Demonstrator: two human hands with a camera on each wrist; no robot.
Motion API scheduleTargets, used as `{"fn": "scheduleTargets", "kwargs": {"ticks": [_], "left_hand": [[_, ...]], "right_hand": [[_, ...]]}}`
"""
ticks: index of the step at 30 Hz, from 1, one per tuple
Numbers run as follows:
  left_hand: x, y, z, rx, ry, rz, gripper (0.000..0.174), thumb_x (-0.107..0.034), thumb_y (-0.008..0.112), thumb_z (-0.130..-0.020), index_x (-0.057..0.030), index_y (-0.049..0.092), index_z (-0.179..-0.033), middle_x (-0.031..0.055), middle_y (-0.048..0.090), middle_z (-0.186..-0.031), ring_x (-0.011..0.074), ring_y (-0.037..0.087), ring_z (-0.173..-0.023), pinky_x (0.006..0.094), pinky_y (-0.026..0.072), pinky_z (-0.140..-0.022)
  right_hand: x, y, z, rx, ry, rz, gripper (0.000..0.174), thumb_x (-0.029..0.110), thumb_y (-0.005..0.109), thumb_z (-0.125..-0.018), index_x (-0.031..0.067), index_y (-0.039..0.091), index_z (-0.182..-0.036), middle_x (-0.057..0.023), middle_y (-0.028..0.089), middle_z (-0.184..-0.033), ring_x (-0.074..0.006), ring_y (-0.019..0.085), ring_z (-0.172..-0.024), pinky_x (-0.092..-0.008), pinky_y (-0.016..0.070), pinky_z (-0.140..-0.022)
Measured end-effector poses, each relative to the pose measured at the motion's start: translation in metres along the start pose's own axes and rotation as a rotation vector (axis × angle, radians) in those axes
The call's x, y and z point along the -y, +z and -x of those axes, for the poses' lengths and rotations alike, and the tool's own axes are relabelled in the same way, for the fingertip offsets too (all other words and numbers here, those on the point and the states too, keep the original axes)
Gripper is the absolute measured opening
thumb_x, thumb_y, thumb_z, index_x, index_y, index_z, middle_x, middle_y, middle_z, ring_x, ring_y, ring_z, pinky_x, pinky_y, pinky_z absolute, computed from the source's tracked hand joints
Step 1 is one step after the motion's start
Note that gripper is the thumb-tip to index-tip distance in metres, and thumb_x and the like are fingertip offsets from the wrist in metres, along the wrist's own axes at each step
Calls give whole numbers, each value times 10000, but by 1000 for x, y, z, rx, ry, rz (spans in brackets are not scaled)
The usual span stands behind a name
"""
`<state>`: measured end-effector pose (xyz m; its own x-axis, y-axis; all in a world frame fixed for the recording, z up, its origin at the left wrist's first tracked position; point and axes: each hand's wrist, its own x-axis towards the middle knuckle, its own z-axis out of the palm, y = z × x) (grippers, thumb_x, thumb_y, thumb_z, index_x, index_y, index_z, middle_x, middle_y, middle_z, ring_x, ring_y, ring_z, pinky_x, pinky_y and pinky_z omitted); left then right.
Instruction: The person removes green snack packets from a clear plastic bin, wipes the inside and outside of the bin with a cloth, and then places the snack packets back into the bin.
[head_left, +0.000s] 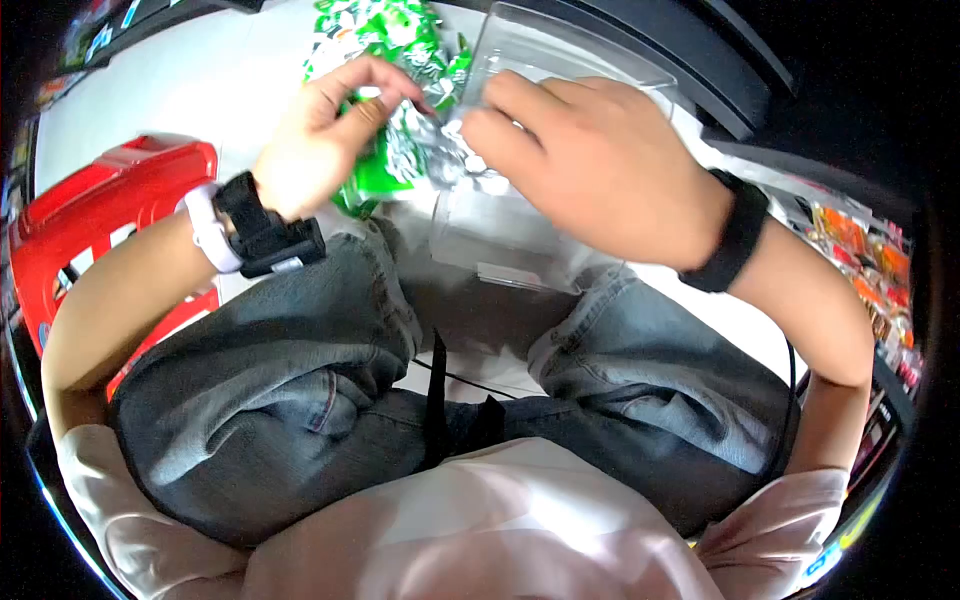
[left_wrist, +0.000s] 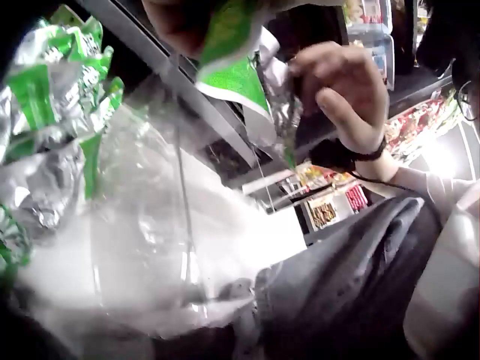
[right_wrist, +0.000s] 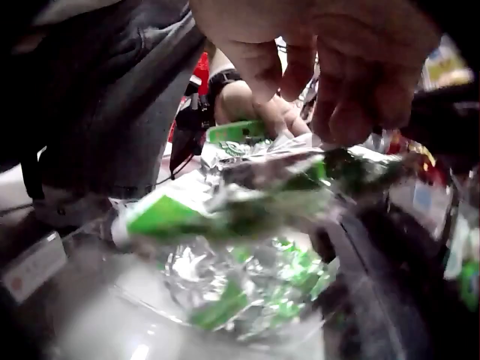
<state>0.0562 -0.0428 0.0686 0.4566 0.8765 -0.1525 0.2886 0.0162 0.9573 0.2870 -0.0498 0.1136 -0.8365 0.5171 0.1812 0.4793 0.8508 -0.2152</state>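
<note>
A green and silver foil packet point(left_wrist: 236, 86) is held up between both hands. My left hand point(head_left: 325, 135) pinches it at one side, thumb against the forefinger. On its other side, my right hand point(head_left: 600, 160) has its fingertips curled at the foil edge, as the right wrist view shows from above. Beneath the hands stands a clear plastic box point(head_left: 500, 245), partly covered by the right hand. More green and silver packets point(head_left: 375, 30) are heaped beyond the left hand, close to the box. The right wrist view is blurred around the held packet point(right_wrist: 169, 214).
A red plastic container point(head_left: 120, 190) stands at the left on the white surface point(head_left: 110, 100). Dark shelf edging point(head_left: 690, 60) runs behind the box. Colourful packaged goods point(head_left: 865, 260) fill the right side. My knees point(head_left: 290, 290) are close beneath the hands.
</note>
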Motion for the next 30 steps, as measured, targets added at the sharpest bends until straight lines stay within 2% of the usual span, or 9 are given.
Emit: {"fn": "scheduleTargets", "kwargs": {"ticks": [3,7,9,12,19,21,22,29,30], "left_hand": [[10,-29,3,-221,-52,-123,127,-117,458,-913,-35,540,-963,7,570,-874,52,496,-809,194,399,-748],[48,-53,5,-553,-214,-89,174,-84,443,-912,-42,538,-1051,15,569,-918,65,502,-782,204,415,-714],[61,-56,7,-571,-280,-67,193,-64,442,-905,-42,528,-1077,37,568,-967,95,518,-822,227,435,-734],[86,-61,16,-411,-445,-27,245,11,443,-848,-8,512,-1082,61,560,-981,130,530,-862,252,453,-767],[96,-64,31,-169,-515,-226,191,-25,512,-806,-29,561,-991,21,580,-912,79,501,-765,213,412,-701],[100,-74,31,-175,-450,-333,200,-65,529,-788,-11,594,-969,97,626,-855,127,564,-747,251,446,-682],[109,-83,32,-217,-407,-411,199,-76,528,-789,-4,603,-959,98,635,-860,144,578,-751,261,450,-690],[158,-187,87,-474,-672,-962,290,-281,506,-759,-42,624,-874,185,629,-843,311,609,-832,358,463,-719],[163,-202,101,-465,-724,-1012,306,-296,505,-749,-36,618,-863,190,625,-825,318,608,-820,362,461,-716]], "right_hand": [[11,-19,-2,-124,-164,180,140,128,543,-581,74,481,-694,-44,447,-705,-180,472,-596,-272,373,-496],[34,-42,10,328,20,248,96,139,537,-609,73,475,-643,-41,435,-610,-173,450,-592,-283,354,-571],[53,-49,14,514,196,351,84,131,537,-634,66,487,-653,-43,460,-594,-175,453,-582,-294,357,-579],[79,-66,7,683,209,390,83,115,523,-642,43,483,-645,-61,450,-577,-196,434,-565,-319,351,-577],[104,-91,-4,607,167,435,108,73,523,-607,-13,461,-590,-89,365,-554,-211,370,-535,-333,314,-521],[96,-91,-1,350,12,618,112,77,523,-500,39,429,-547,-51,296,-518,-169,315,-502,-322,283,-475],[95,-96,0,404,0,520,146,100,516,-434,38,426,-531,-42,286,-502,-154,309,-491,-308,260,-468],[86,-103,-15,346,93,344,110,84,522,-473,49,427,-516,-47,326,-501,-167,338,-487,-300,299,-486],[84,-112,-30,495,158,263,120,64,526,-495,56,407,-504,-47,320,-502,-169,338,-484,-295,301,-475]]}}
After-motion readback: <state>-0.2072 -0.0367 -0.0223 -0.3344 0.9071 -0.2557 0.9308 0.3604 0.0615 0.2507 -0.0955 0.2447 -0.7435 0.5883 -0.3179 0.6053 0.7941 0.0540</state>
